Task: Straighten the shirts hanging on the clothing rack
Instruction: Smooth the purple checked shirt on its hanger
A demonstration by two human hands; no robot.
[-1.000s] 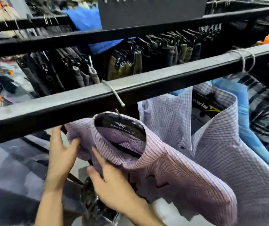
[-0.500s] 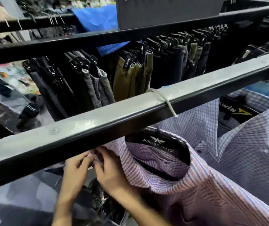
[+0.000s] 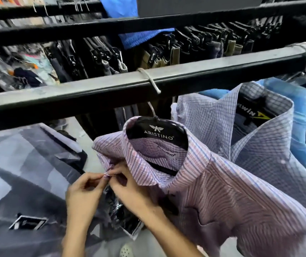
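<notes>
Both hands are working at the front of the pink striped shirt (image 3: pixel 222 191), which hangs on a black hanger (image 3: pixel 157 130) from the near rail (image 3: pixel 74 95) of the rack. The left hand (image 3: pixel 82 193) and right hand (image 3: pixel 130 186) each have a closed grip, pinching the fabric edge just under the collar — at a button, it seems, though that spot is too small to tell. This shirt looks only half sorted: its shoulder is rumpled and it hangs skewed. Beside it the checked shirt (image 3: pixel 260 154) sits crooked too, collar splayed — apparently not yet handled.
</notes>
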